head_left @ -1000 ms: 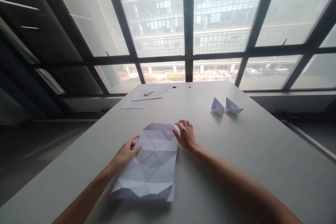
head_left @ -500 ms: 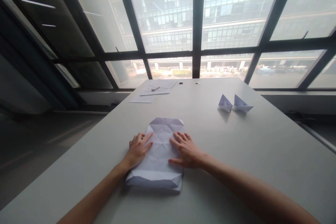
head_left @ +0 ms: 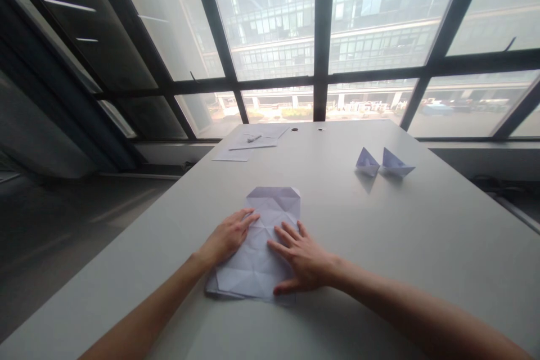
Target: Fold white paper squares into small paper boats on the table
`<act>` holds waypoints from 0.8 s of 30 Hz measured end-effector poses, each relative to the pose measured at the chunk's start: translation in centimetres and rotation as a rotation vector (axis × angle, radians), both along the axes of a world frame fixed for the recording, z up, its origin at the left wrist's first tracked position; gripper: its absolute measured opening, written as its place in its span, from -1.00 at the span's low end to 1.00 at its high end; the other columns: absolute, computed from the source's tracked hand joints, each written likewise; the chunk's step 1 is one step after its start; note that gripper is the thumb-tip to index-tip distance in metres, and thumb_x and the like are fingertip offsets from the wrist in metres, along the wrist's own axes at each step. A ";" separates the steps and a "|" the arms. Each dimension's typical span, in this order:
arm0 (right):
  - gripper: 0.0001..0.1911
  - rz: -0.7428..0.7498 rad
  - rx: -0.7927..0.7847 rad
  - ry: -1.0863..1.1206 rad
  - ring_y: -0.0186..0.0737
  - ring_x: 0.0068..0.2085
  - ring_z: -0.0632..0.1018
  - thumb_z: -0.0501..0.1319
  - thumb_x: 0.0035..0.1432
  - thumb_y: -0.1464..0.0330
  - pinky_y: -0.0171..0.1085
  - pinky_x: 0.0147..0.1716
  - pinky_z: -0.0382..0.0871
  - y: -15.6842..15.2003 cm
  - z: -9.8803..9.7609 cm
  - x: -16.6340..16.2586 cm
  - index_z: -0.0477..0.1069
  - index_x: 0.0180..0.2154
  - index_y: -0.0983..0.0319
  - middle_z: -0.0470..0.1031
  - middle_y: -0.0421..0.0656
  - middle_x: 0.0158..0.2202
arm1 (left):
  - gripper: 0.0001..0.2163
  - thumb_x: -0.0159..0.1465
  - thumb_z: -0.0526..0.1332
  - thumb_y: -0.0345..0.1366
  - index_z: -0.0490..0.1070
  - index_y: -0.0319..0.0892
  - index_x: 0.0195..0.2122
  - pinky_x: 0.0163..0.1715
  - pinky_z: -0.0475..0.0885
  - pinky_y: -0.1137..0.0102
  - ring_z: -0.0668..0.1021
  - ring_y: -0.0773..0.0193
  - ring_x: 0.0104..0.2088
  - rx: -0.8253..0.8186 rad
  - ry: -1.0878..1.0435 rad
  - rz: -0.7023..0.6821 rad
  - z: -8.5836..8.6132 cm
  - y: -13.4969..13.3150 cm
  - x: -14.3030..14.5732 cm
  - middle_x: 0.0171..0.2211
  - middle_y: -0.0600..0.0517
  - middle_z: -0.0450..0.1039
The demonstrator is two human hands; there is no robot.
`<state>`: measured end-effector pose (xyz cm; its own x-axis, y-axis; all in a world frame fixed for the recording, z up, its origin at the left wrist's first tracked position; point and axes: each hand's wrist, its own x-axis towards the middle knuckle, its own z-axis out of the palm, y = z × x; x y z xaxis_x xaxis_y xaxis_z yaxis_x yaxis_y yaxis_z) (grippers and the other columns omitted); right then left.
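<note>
Paper [head_left: 240,267] under spread, empty right fingers [head_left: 279,247], left fingers [head_left: 248,220] bunched on edge, hold unclear

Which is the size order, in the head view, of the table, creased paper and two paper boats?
1. Table
2. Creased paper
3. Left paper boat and right paper boat: too close to rank.

Office-like room: white table [head_left: 337,197], dark-framed windows [head_left: 322,39], glazed building [head_left: 274,22] outside.

Glare through windows [head_left: 265,22]; dim, perhaps soft edges
</note>
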<state>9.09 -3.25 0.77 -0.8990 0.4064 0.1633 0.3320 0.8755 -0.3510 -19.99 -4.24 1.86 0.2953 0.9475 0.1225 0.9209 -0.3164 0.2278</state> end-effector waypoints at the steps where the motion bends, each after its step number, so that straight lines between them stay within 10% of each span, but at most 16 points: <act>1: 0.07 -0.004 -0.001 -0.005 0.35 0.39 -0.02 0.17 0.01 -0.27 0.32 0.28 -0.25 0.1 0.0 0.0 0.04 0.37 0.20 0.01 0.19 0.39 | -0.61 0.34 0.04 -0.36 0.41 -0.02 0.16 0.23 0.27 0.17 0.39 0.06 0.19 -0.025 0.029 -0.019 0.7 0.6 0.1 0.20 -0.05 0.35; 6: 0.06 -0.009 -0.002 -0.013 0.32 0.39 -0.01 0.19 -0.01 -0.27 0.31 0.29 -0.24 0.2 0.3 -0.3 0.05 0.37 0.16 0.03 0.17 0.39 | -0.72 0.35 0.06 -0.31 0.52 -0.11 -0.03 0.08 0.35 0.21 0.52 0.07 -0.02 -0.030 0.113 0.026 3.1 5.8 3.9 -0.04 -0.11 0.48; 12: 0.08 -0.007 0.010 -0.004 0.36 0.38 0.02 0.25 -0.03 -0.23 0.33 0.27 -0.19 0.1 0.9 -0.1 0.07 0.36 0.21 0.07 0.19 0.37 | -0.67 0.43 0.04 -0.18 0.38 -0.09 0.15 0.16 0.18 0.03 0.38 -0.03 0.15 0.100 0.005 0.152 0.2 11.7 9.3 0.16 -0.16 0.35; 24: -0.21 0.225 0.089 0.069 0.24 0.37 0.07 0.29 0.09 -0.07 0.25 0.28 -0.11 -1.6 2.4 -0.3 0.26 0.25 0.15 0.17 0.08 0.34 | -0.74 0.45 -0.01 -0.20 0.46 -0.11 -0.13 0.00 0.24 0.17 0.42 0.06 -0.01 0.126 -0.031 0.147 -2.1 12.5 8.7 -0.05 -0.09 0.43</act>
